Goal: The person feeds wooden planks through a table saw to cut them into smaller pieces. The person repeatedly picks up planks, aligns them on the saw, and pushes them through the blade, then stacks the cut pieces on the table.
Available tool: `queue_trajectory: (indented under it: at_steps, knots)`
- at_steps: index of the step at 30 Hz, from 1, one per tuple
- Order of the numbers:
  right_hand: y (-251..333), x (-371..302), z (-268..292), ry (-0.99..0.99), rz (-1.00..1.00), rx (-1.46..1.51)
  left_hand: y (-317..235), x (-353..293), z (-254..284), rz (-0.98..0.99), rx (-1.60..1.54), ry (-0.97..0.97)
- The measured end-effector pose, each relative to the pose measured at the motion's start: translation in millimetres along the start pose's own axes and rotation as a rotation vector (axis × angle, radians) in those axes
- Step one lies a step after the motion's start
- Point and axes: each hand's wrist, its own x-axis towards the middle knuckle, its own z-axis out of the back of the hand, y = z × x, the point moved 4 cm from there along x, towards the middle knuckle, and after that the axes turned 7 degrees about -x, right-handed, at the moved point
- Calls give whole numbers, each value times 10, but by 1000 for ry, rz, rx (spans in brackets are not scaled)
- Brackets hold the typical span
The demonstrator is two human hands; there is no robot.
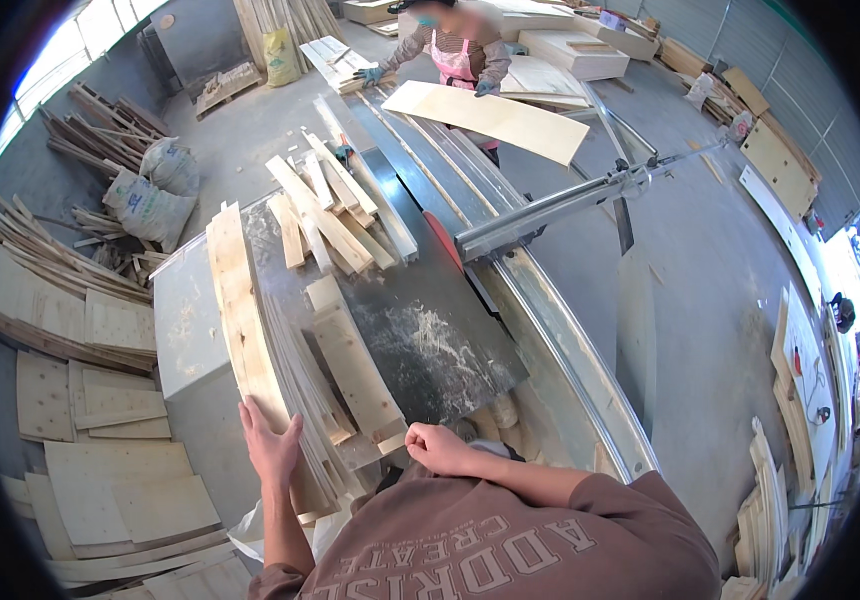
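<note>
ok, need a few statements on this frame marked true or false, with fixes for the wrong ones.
1. The person's left hand is at the long pale board. True.
2. The person's right hand wears a blue glove. False: it is bare.
3. The co-worker across the machine wears a pink apron. True.
4. The pile of loose wood strips lies on the floor. False: it lies on the dark tabletop.
5. A yellow sack stands beyond the table. True.
</note>
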Motion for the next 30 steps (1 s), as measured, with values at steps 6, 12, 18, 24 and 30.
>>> queue_trajectory:
  at_steps: [6,12,18,24,30]
  knots:
    - [-19,-47,29,-30,-5,-1,40,46,-38,18,63,-48]
    - [-94,-55,27,-51,-4,-12,55,76,-108,16,36,-39]
    - [-104,-72,48,-82,3,-33,14,79,-118,-29,53,-73]
    - [9,-88,156,-43,-28,-103,-174,33,-92,-70,25,-94]
    - [1,-108,170,-71,-27,-132,-396,-85,-148,-198,-13,-74]
